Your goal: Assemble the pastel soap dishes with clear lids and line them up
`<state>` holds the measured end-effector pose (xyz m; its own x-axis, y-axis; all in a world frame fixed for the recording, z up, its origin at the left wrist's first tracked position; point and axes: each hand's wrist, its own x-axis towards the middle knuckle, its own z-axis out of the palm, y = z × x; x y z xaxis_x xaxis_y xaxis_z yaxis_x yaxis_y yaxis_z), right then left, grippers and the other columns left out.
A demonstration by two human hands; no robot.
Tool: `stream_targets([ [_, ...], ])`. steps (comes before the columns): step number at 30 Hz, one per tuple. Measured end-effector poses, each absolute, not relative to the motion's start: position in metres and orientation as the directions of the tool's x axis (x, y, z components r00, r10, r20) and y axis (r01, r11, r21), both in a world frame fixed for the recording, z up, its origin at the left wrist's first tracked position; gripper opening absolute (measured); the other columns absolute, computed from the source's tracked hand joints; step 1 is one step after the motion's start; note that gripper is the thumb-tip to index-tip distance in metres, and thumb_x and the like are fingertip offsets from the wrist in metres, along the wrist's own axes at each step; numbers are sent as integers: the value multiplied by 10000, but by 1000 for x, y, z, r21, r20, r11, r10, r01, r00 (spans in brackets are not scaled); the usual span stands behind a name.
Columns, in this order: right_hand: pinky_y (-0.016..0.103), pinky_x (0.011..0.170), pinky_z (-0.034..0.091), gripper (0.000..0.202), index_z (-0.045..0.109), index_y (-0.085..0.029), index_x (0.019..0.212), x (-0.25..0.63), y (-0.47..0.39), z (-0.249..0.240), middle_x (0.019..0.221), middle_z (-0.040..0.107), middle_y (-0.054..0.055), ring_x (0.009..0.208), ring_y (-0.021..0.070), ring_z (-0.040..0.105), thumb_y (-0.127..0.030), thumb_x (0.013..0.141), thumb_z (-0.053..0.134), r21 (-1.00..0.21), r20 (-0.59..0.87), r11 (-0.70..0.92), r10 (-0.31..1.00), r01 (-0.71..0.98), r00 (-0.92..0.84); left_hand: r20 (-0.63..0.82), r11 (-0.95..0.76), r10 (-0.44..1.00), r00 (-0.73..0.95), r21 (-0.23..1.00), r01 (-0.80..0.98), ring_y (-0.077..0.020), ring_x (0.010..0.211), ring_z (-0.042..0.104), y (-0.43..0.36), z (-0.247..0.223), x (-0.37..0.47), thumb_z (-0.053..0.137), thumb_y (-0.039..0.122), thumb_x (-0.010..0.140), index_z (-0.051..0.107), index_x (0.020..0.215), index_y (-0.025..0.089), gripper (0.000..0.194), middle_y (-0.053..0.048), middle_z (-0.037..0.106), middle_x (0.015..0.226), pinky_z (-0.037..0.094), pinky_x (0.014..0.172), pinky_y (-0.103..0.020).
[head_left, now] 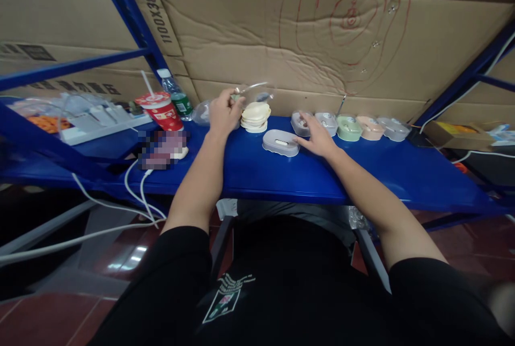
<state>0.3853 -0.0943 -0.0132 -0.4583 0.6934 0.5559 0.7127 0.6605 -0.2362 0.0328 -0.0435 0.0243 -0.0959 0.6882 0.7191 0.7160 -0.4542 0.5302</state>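
Note:
My left hand (226,112) is closed on the edge of a clear plastic lid (261,90), raised behind a stack of cream-coloured shallow pieces (256,118). To the right of that stack lies a grey oval box (277,135) with a small white oblong mark on its front. The thumb of my right hand (321,138) reaches the box's right end, and its fingers are spread towards a greyish box with a clear lid (298,123) in the row behind. A green box (349,128), a peach box (370,128) and other grey ones continue that row.
At the left stand a red cup with a straw (161,110) and a water bottle (177,96). White cables (140,190) hang over the blue table's (281,185) front edge. A cardboard wall (241,40) rises behind. An open carton (458,135) sits at the far right.

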Motion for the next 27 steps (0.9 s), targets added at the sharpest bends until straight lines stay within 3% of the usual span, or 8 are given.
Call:
stream_targets([
  [4, 680, 1302, 398, 1073, 55, -240, 1809, 387, -96, -9, 1789, 354, 184, 1602, 462, 421, -700, 1013, 610, -209, 637, 621, 673, 755, -377, 723, -623, 682, 110, 496, 606, -264, 1054, 693, -48, 20, 63, 636, 600, 1038, 682, 1050, 238, 364, -92, 718, 1108, 555, 949, -398],
  [7, 693, 1334, 343, 1045, 2, -250, 1809, 387, -94, -9, 1822, 289, 166, 1647, 461, 347, -608, 1041, 614, -173, 639, 616, 664, 769, -388, 674, -682, 701, 236, 534, 500, -246, 1043, 693, -50, 14, 78, 612, 587, 1062, 643, 1021, 235, 356, -113, 717, 1202, 565, 930, -393],
  [14, 650, 1335, 365, 857, 223, -258, 1791, 386, -93, -13, 1809, 354, 133, 1662, 397, 354, -439, 1052, 617, -110, 650, 682, 600, 723, -466, 506, -599, 789, 347, 758, 257, -114, 597, 564, -47, 8, 90, 473, 472, 1158, 614, 1051, 205, 320, 11, 642, 718, 485, 635, -234],
  [19, 637, 1298, 428, 897, 350, -245, 1753, 382, -100, -10, 1735, 484, 149, 1584, 424, 474, -521, 988, 728, -81, 594, 686, 615, 723, -518, 370, -447, 889, 269, 828, 338, -109, 504, 515, -42, 1, 94, 435, 455, 1164, 696, 1066, 188, 386, -9, 685, 746, 437, 535, -237],
  [21, 623, 1274, 458, 885, 446, -229, 1708, 381, -102, -10, 1671, 567, 156, 1530, 430, 541, -567, 955, 767, -86, 585, 675, 630, 733, -511, 360, -442, 895, 264, 799, 407, -138, 604, 614, -39, -6, 97, 442, 466, 1150, 724, 1048, 175, 418, -61, 766, 894, 508, 616, -263],
  [23, 617, 1242, 487, 842, 543, -219, 1644, 381, -103, -10, 1599, 642, 158, 1463, 432, 611, -599, 934, 788, -108, 569, 645, 664, 756, -485, 394, -488, 873, 289, 738, 467, -202, 855, 730, -37, -12, 100, 498, 453, 1117, 751, 1086, 158, 390, -114, 808, 1079, 584, 810, -320],
  [25, 596, 1193, 529, 785, 625, -209, 1573, 382, -104, -11, 1521, 706, 156, 1372, 422, 686, -620, 926, 794, -141, 536, 610, 709, 779, -458, 424, -531, 848, 319, 673, 515, -268, 1134, 736, -36, -17, 103, 563, 429, 1073, 770, 1162, 141, 365, -148, 804, 1233, 569, 1017, -392],
  [27, 553, 1122, 576, 747, 687, -194, 1501, 383, -105, -11, 1415, 772, 155, 1261, 401, 752, -633, 910, 813, -173, 492, 587, 747, 791, -447, 413, -547, 837, 359, 626, 556, -297, 1231, 716, -37, -19, 105, 566, 418, 1059, 787, 1177, 132, 380, -155, 801, 1273, 537, 1099, -429],
])
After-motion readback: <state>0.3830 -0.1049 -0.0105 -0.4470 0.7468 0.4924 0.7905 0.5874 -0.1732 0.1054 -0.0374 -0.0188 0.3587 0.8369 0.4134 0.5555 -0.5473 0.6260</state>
